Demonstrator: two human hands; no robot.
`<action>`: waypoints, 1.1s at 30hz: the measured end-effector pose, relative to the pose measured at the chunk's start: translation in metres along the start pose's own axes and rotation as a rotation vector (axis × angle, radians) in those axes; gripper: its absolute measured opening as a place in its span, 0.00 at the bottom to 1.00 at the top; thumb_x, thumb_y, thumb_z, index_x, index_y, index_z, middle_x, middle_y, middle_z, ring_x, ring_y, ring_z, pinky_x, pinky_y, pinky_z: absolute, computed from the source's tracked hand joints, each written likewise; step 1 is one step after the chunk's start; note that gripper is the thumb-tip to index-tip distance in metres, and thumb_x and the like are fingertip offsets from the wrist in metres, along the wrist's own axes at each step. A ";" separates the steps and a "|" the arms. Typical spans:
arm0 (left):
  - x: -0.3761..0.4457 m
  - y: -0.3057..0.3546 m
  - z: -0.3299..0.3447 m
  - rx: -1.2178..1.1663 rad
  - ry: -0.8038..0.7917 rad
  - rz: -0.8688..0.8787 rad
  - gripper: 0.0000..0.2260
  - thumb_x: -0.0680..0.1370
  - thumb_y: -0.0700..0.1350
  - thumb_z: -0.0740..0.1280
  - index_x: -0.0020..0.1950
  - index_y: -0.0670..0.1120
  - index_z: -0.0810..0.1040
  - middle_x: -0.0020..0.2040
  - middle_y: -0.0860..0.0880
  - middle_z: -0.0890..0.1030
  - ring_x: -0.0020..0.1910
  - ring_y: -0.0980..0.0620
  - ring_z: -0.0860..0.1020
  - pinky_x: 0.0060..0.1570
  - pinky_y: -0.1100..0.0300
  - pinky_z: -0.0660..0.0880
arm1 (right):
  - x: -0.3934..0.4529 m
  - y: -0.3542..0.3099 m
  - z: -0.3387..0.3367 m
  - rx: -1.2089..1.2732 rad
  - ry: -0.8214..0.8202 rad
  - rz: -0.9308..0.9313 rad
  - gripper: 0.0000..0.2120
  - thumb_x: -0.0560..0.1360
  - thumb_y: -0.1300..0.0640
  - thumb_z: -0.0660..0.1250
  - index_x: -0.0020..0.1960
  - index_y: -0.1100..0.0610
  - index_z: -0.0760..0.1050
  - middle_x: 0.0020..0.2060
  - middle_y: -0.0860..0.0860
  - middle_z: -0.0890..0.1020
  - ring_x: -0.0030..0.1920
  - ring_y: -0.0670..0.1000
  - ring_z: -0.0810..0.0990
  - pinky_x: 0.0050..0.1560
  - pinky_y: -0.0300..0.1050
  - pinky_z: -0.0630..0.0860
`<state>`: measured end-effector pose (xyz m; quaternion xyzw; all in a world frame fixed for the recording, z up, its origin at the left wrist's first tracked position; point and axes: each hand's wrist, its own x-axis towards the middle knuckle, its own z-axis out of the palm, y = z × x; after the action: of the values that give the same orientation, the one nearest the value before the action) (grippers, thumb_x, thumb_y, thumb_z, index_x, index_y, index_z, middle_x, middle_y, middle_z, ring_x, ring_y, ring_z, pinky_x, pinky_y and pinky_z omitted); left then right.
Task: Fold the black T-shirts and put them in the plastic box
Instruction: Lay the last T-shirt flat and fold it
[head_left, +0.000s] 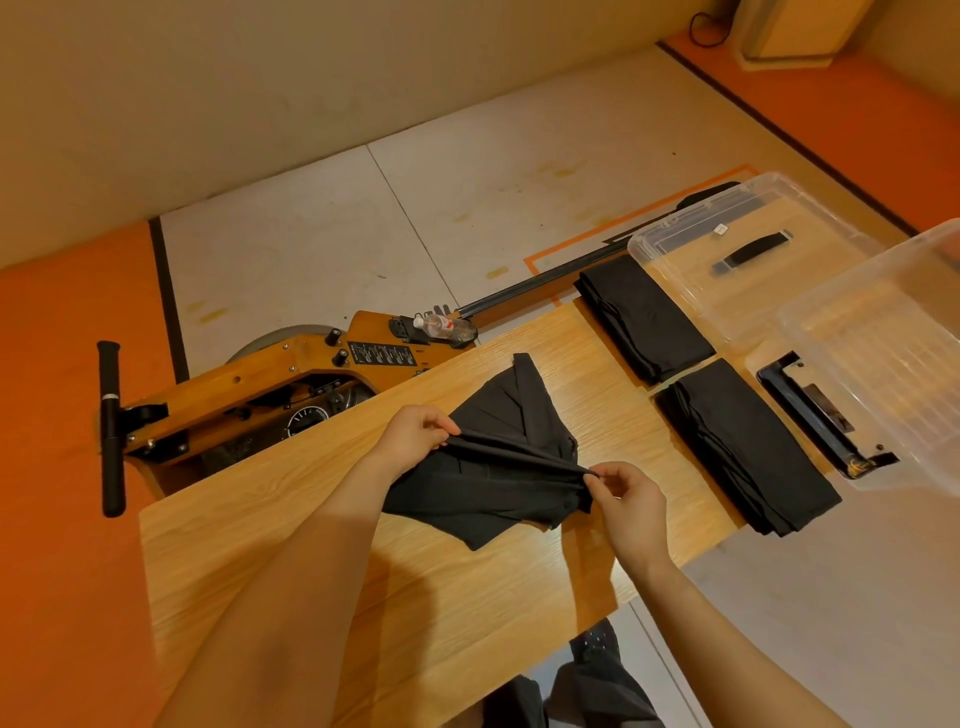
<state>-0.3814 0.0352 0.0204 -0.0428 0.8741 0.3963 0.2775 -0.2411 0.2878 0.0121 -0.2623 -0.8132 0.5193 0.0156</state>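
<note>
A crumpled black T-shirt (493, 457) lies in the middle of the wooden table (467, 597). My left hand (415, 434) pinches one end of a raised fold of its cloth, and my right hand (626, 496) pinches the other end, so the fold is stretched between them just above the shirt. Two folded black T-shirts lie to the right: one (644, 317) at the far edge, one (745, 447) nearer. The clear plastic box (883, 353) stands at the right end, empty as far as I can see.
The box's clear lid (727, 249) with a black handle lies behind the box. A wooden rowing machine (249, 395) with a water bottle (447, 327) stands on the floor beyond the table's far edge. Orange and grey floor surrounds the table.
</note>
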 end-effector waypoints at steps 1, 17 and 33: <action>0.000 0.001 0.001 0.019 0.000 0.007 0.11 0.78 0.36 0.65 0.45 0.50 0.83 0.47 0.48 0.81 0.47 0.52 0.78 0.44 0.64 0.72 | 0.000 0.000 0.000 0.002 -0.001 -0.002 0.03 0.77 0.61 0.70 0.48 0.55 0.81 0.40 0.46 0.82 0.41 0.43 0.79 0.39 0.31 0.74; -0.014 0.019 -0.009 0.368 0.129 0.150 0.03 0.75 0.44 0.72 0.47 0.48 0.83 0.42 0.53 0.80 0.43 0.54 0.77 0.44 0.58 0.76 | 0.023 -0.020 -0.020 -0.017 -0.040 -0.058 0.03 0.77 0.61 0.69 0.47 0.57 0.81 0.40 0.49 0.83 0.42 0.46 0.81 0.42 0.38 0.77; -0.081 0.091 -0.111 0.086 0.372 0.323 0.08 0.76 0.37 0.68 0.52 0.48 0.81 0.43 0.51 0.80 0.43 0.54 0.78 0.43 0.64 0.74 | 0.044 -0.152 -0.037 0.172 -0.022 -0.261 0.04 0.78 0.61 0.67 0.50 0.58 0.81 0.44 0.51 0.83 0.47 0.48 0.81 0.49 0.41 0.76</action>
<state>-0.3904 0.0061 0.1826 0.0372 0.9218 0.3831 0.0462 -0.3308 0.2890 0.1480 -0.1463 -0.7930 0.5835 0.0965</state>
